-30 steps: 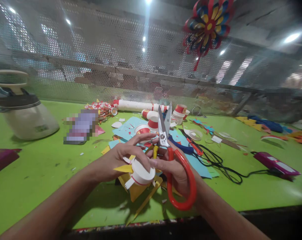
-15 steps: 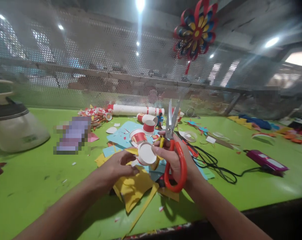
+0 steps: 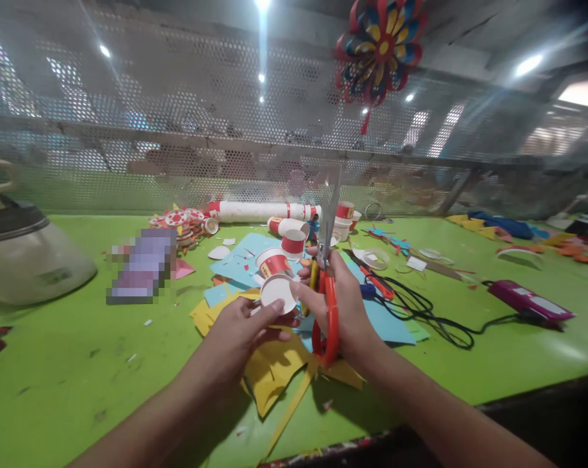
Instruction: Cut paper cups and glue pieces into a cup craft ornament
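My left hand [image 3: 247, 322] is closed on a round white cup piece [image 3: 279, 294], its thumb lying on the flat face. Scissors with orange-red handles [image 3: 331, 318] are in my right hand [image 3: 340, 302], blades pointing up and nearly together. The fingertips of my right hand touch the right edge of the cup piece. Just behind it lies a red and white paper cup [image 3: 273, 262], with another red cup [image 3: 293, 243] further back. Yellow paper [image 3: 274, 370] and blue paper [image 3: 247, 255] lie under and around my hands.
A blurred phone-like object [image 3: 142, 266] and a large pale container [image 3: 30, 260] stand left. A long white cup tube [image 3: 255, 212] lies at the back. To the right are black cables [image 3: 420, 318] and a purple device [image 3: 530, 303]. A paper flower [image 3: 382, 49] hangs above.
My left thumb has moved onto the face of the cup piece, which has shifted slightly up and left. The scissors have turned and their blades have come closer together. The view has shifted slightly.
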Tool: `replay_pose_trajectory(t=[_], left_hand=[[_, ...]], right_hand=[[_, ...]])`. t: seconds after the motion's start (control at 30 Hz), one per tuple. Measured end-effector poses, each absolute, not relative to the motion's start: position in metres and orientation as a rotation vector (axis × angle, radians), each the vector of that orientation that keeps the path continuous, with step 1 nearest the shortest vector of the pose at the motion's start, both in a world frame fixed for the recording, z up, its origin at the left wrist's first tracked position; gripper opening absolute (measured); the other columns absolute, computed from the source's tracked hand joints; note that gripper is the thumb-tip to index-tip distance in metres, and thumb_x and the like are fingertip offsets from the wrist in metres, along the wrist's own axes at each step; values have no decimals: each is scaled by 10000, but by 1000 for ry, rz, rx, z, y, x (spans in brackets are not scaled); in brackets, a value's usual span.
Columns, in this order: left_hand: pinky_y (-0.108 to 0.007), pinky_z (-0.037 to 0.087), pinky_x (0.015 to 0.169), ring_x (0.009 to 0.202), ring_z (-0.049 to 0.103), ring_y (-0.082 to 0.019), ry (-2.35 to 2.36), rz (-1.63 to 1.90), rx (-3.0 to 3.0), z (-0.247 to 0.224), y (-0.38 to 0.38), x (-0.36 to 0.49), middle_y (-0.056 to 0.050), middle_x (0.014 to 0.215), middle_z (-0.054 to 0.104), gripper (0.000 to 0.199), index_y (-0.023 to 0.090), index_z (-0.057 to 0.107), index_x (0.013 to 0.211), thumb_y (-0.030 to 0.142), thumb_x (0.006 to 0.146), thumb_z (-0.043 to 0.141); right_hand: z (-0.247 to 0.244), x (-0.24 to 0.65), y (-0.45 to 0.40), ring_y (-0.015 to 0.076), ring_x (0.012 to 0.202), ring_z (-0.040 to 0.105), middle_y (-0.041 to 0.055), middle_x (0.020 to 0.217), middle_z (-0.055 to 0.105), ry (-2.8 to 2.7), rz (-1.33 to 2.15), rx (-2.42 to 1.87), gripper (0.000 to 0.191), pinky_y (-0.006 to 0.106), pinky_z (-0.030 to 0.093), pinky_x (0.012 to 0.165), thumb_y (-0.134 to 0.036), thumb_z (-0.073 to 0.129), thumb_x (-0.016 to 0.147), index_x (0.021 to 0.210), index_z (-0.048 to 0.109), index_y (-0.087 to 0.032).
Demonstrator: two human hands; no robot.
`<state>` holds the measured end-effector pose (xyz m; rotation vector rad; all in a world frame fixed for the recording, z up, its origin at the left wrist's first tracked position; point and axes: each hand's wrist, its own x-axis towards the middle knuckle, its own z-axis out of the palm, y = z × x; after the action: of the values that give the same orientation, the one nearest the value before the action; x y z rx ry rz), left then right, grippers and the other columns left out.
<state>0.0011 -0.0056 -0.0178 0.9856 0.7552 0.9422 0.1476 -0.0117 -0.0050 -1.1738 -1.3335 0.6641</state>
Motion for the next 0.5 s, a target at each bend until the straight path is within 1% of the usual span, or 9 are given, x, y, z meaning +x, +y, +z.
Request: replay_pose_trajectory(t=[0.13,0.27,0.37,0.43,0.5], left_hand=[[-333,516,754,905,658,-257,746,903,1062,-20,-1,-2,-170,979,700,327,74,661,987,306,756,673],[-319,528,744,876,668,-250,794,910,1085,-16,-2,-3,-161,930,712,292,66,678,959,281,762,664],[-279,539,709,815,679,-224,813,935,1027,-12,-1,-6,-139,863,717,232,69,685,912,249,768,654],[-254,543,672,773,682,-207,824,976,961,-9,1,-10,-129,835,714,188,73,684,875,217,757,658],[-233,542,633,741,681,-195,812,1020,913,-5,5,-16,-124,808,708,152,71,683,840,190,749,659]], right_hand=[[-6,144,-10,168,729,578,1,848,554,-1343,675,-1210,496,335,502,672,-303,683,703,1123,430,-228],[-1,144,-10,161,710,569,5,846,547,-1343,669,-1213,512,334,499,686,-353,700,695,1110,438,-209],[8,150,-17,172,731,571,17,845,552,-1357,654,-1222,440,330,491,690,-426,652,745,1077,466,-206],[13,159,-27,192,774,580,32,860,576,-1401,619,-1282,394,341,486,720,-476,603,781,1053,496,-213],[13,172,-41,202,771,586,47,852,595,-1476,688,-1357,363,344,492,712,-518,532,819,1016,530,-213]])
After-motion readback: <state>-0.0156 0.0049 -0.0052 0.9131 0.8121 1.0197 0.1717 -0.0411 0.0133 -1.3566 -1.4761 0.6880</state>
